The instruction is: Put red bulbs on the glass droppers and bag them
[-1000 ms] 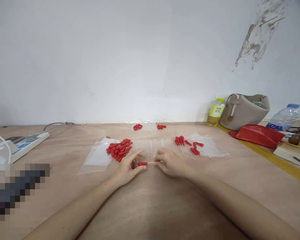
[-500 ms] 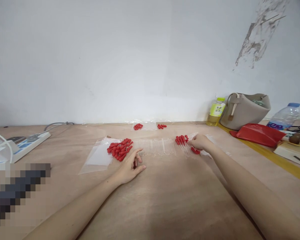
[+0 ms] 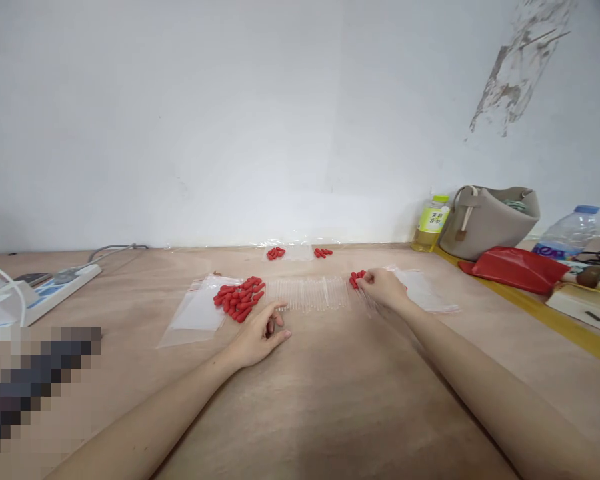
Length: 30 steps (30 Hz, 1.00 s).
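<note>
Wooden tabletop (image 3: 330, 400) fills the lower half of the frame, pale wall behind.

Left hand (image 3: 257, 333) rests on the table at centre, fingers loosely apart, holding nothing; it lies just below the loose pile of small red rubber bulbs (image 3: 239, 297), which sits on the right edge of a flat clear plastic bag (image 3: 195, 313).

Right hand (image 3: 383, 288) lies right of centre, fingers curled down onto the group of clear droppers with red bulb tops (image 3: 356, 279); only a few red tips show at its left side. Cannot tell whether the fingers are pinched on one or only touching them. Another clear plastic bag (image 3: 427, 293) lies under and to the right of this hand.

Between the two hands, a row of clear glass dropper tubes (image 3: 307, 293) lies side by side on the table.

Further back at centre, a small clear bag with a few red bulbs (image 3: 290, 253) near the wall.

Right of frame: yellow-labelled drink bottle (image 3: 431, 223), beige handbag (image 3: 490, 220), red pouch (image 3: 517, 269), clear water bottle (image 3: 567, 233).

Left of frame: white power strip (image 3: 55, 283) with cables
</note>
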Each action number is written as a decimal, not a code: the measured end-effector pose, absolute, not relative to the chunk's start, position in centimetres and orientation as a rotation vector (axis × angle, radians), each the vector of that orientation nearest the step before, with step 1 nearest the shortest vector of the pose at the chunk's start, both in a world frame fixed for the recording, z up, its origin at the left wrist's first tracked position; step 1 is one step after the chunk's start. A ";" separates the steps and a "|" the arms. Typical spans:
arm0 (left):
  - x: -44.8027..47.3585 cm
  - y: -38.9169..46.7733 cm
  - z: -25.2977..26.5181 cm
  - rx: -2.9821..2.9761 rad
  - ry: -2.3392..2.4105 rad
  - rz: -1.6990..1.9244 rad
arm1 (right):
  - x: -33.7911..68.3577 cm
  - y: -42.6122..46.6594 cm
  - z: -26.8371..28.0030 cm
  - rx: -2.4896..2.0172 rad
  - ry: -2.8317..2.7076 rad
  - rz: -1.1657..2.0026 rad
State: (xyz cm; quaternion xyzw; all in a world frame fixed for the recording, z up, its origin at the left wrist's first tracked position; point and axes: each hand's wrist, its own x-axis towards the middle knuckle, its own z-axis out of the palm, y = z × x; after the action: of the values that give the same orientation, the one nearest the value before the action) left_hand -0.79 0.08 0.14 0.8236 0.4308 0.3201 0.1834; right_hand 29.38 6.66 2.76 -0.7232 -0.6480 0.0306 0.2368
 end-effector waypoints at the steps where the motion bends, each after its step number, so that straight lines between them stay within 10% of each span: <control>1: -0.8 0.1 0.2 2.332 1.218 0.890 | 28.6 6.4 2.6 -1.969 -1.804 0.094; 18: -4.0 2.9 3.6 2.497 2.068 1.043 | 25.0 5.7 1.2 -2.147 -1.930 0.027; 30: -7.8 5.1 2.9 2.490 2.122 0.795 | 22.7 3.2 0.0 -1.438 -1.947 -0.189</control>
State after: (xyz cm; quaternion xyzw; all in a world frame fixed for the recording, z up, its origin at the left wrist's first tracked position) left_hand -7.83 5.11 2.92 0.7350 0.6263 0.2346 -0.1122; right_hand 22.72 3.17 0.03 -0.5550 -0.7514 -0.0730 0.3494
